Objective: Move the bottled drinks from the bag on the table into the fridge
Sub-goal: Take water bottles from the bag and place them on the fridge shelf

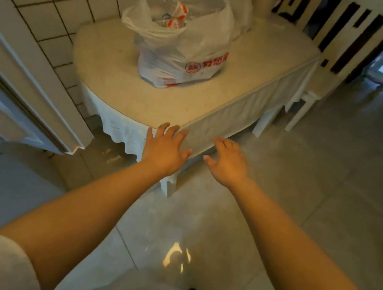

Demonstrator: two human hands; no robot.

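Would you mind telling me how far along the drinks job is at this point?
Nothing looks done: the white plastic bag sits full on the table, with clear bottles showing at its open top. Nothing is in hand either; the left hand and right hand are open and empty, stretched toward the near table edge. Everything is left: taking bottles out and carrying them to the fridge, which is not in view.

bag (186, 53) | red print: round logo, "好想", rest cut off
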